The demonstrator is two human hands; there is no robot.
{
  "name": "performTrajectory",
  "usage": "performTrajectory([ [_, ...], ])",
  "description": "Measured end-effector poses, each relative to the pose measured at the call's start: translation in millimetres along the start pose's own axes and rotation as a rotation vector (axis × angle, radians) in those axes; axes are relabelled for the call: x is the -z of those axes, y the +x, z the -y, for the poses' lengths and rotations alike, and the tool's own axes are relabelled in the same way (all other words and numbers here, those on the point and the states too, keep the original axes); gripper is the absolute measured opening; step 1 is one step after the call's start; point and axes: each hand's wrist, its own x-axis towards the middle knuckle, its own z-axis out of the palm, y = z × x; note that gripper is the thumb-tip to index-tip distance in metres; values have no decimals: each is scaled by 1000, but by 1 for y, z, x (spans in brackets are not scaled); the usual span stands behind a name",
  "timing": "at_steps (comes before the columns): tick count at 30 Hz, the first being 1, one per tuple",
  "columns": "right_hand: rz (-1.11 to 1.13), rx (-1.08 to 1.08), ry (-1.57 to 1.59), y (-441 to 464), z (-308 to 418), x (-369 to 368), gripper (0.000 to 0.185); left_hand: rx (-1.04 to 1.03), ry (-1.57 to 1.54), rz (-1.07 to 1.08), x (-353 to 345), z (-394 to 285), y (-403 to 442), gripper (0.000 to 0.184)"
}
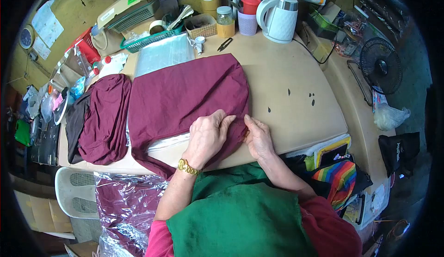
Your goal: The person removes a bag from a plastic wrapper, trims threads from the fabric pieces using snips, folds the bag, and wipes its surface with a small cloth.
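A maroon cloth item [185, 90], bag-like with a strap-like strip at its lower left, lies spread on the padded tan table [286, 63]. My left hand [209, 134], with a gold watch on its wrist, is closed on the cloth near its lower right side. Just to the right, my right hand [259, 139] pinches the same cloth at its right edge, thumb and fingers together. The fingertips of both hands are close to each other, with a short span of cloth between them. Clear plastic sheets [166, 53] lie partly under the cloth.
Left of it lies a bunched maroon and dark cloth pile [104, 118]. Thread snips [225, 44], a jar [225, 21] and a white kettle [279, 19] stand or lie at the back. A black fan [380, 66] is at right. Plastic-wrapped maroon cloth [125, 206] hangs below the table's front edge.
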Motion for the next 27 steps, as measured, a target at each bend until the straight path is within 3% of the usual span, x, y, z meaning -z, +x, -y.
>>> performTrajectory([
  [4,-32,32,32,-3,-3,-11,27,54,-23,-23,2,6,0,40],
  [6,-45,-195,183,-9,16,-33,26,81,16,45,11,0,1,46],
  [7,-48,-198,182,-6,14,-28,26,84,14,47,11,2,-1,46],
  [9,-37,-146,-56,11,4,1,27,49,100,244,14,9,-3,51],
  [11,14,-204,57,30,5,29,27,16,102,317,26,14,-4,53],
  [13,-88,-41,-9,28,19,18,29,105,25,418,39,9,-6,53],
  [15,-72,-101,-36,25,19,21,34,148,45,353,32,16,-8,52],
  [17,172,-258,-365,15,26,18,38,29,-27,81,20,26,-11,51],
  [19,97,-243,-463,8,15,-3,35,73,-36,111,22,16,-8,49],
  [21,123,167,-577,19,-8,7,31,137,38,327,28,2,-3,44],
  [26,70,198,-757,32,-15,14,22,131,-26,345,21,19,-1,45],
  [27,9,215,-532,33,-25,5,25,155,-39,349,21,20,1,44],
])
